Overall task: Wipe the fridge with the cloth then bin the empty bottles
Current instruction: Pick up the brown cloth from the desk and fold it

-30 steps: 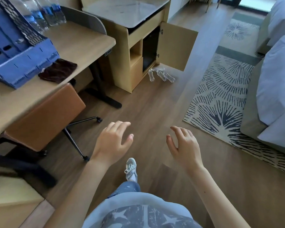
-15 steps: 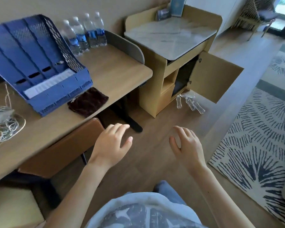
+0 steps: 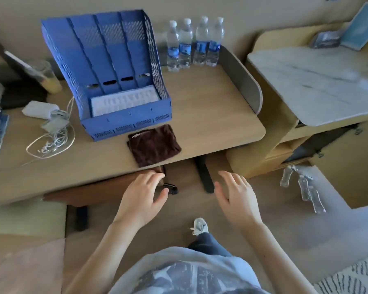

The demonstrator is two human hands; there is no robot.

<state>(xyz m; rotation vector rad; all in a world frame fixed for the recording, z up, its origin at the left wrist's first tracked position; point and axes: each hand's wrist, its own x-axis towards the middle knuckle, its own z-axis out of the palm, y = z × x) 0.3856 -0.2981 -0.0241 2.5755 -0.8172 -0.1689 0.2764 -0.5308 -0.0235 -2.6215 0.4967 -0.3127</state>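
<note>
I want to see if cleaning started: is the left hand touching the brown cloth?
Apart. In the head view the left hand hovers below the desk edge, short of the cloth.

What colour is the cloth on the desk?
The cloth is dark brown, almost maroon, seen best in the head view, lying near the desk edge.

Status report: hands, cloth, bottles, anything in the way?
Left hand and right hand open, empty. Cloth on desk edge, untouched. Empty bottles on floor by cabinet door. Nothing blocks cloth.
</note>
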